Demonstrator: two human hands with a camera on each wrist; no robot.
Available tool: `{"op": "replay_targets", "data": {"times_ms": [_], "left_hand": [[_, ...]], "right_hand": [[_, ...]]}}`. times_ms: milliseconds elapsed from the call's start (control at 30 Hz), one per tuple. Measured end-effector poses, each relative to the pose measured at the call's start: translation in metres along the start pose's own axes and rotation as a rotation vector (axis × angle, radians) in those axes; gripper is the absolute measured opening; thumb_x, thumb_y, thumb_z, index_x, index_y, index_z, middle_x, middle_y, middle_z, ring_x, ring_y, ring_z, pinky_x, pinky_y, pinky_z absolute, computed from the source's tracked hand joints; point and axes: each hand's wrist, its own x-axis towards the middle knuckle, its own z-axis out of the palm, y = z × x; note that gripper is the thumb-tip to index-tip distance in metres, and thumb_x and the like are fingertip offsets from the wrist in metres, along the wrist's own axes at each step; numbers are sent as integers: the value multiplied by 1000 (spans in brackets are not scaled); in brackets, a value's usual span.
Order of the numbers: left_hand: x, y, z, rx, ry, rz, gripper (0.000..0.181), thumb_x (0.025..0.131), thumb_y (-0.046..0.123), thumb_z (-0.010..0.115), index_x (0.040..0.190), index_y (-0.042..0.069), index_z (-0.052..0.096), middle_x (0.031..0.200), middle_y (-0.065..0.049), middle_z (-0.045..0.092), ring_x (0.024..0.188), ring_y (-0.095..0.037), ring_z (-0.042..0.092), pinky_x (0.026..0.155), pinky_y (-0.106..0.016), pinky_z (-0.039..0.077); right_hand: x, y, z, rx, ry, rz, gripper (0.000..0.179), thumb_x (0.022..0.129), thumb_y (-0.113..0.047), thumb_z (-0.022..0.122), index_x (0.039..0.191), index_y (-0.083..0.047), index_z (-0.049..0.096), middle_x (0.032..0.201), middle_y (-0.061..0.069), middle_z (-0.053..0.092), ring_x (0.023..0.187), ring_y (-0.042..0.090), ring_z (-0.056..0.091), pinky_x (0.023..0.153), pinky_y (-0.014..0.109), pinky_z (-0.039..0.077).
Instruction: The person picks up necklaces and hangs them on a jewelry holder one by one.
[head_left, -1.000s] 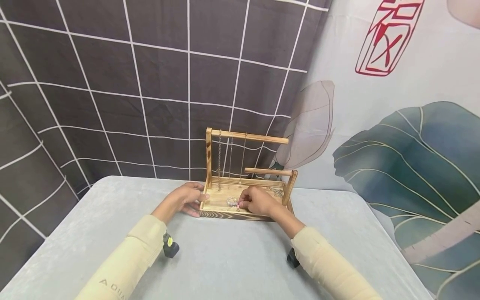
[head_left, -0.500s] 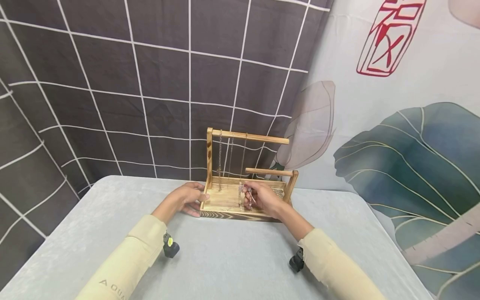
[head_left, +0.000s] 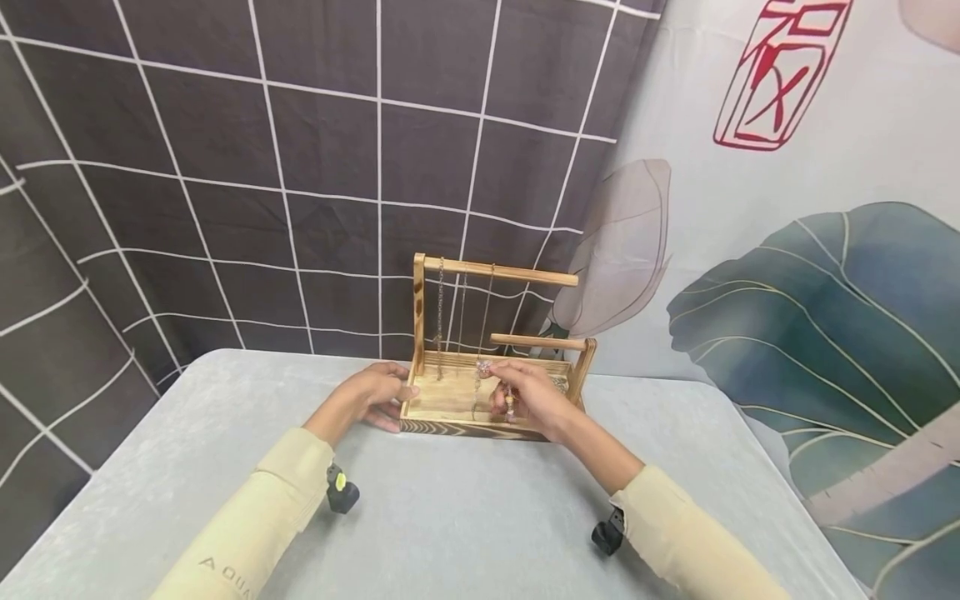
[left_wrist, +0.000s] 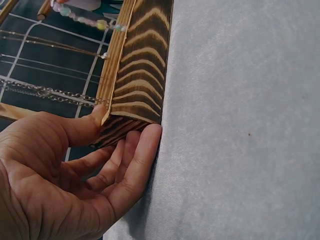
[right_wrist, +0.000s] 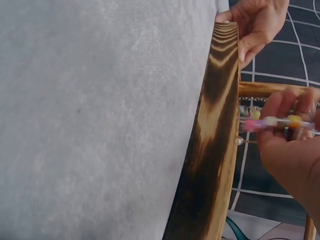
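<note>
The right hand (head_left: 531,398), right of centre in the lower half of the head view, grasps a bead strand (head_left: 476,393) between thumb and fingers; one length hangs at the left of the fingertips and another beaded length crosses the hand lower down. Whether these form one loop or two pieces cannot be told, and the right wrist view blurs the beads. The left hand (head_left: 377,393) holds the left end of the wooden tray (head_left: 468,430), its thumb over the rim and its fingers against the outer wall. Compared with one second ago, when the beads lay bunched on the tray floor beneath the right hand's fingertips, the strand is now raised and drawn out above the tray; the left hand's hold is unchanged. For the work in hand, this suggests that picking up is done and placing is not: the strand hangs from the fingers, apparently not yet on the upper bar (head_left: 502,272) or the lower bar (head_left: 534,342). Chains, among them a thick chain (head_left: 440,312) at the left, hang from the upper bar. The tray stands on the cloth-covered counter (head_left: 450,517), near the grid-patterned backdrop (head_left: 315,150).
</note>
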Motion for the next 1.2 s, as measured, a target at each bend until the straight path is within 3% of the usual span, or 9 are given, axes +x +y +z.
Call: {"op": "replay_targets", "data": {"times_ms": [100, 200, 333, 600, 900, 1200], "left_hand": [[-1, 1, 0, 1, -2, 1, 61, 114, 16, 66, 166, -1, 39, 124, -29, 73, 116, -42, 79, 83, -45, 78], [-1, 1, 0, 3, -5, 1, 60, 114, 16, 66, 166, -1, 40, 124, -29, 73, 115, -42, 79, 83, -45, 78], [-1, 1, 0, 4, -2, 2, 62, 114, 16, 66, 167, -1, 39, 124, -29, 73, 113, -41, 79, 82, -45, 78], [-1, 2, -1, 6, 3, 1, 64, 114, 15, 66, 168, -1, 37, 125, -29, 73, 112, -41, 80, 81, -45, 78], [1, 1, -3, 3, 2, -9, 65, 114, 15, 66, 170, 0, 36, 126, -29, 72, 113, -41, 80, 79, -42, 78], [1, 2, -2, 7, 1, -15, 64, 114, 17, 66, 169, 1, 37, 124, -27, 73, 115, -41, 79, 80, -43, 78]], "right_hand": [[-3, -1, -2, -50, 8, -39, 32, 120, -25, 52, 129, 0, 70, 92, -3, 73, 85, 15, 68, 74, 25, 60], [-6, -2, -4, -42, 3, -54, 32, 120, -24, 50, 124, 1, 69, 102, 1, 72, 89, 18, 66, 74, 28, 59], [-9, -5, -7, -16, 38, -75, 30, 119, -22, 52, 120, 1, 71, 102, 1, 75, 89, 17, 71, 74, 28, 60], [-14, -15, -11, -34, 123, -190, 32, 116, -16, 58, 128, 9, 75, 107, -5, 84, 105, 10, 81, 101, 24, 68], [-20, -23, -11, 89, 83, -238, 24, 116, -11, 55, 111, -9, 78, 103, -2, 82, 98, 12, 79, 95, 30, 70], [-25, -42, -14, 85, 57, -305, 28, 117, -11, 54, 106, -18, 79, 108, -4, 82, 100, 13, 80, 98, 29, 71]]}}
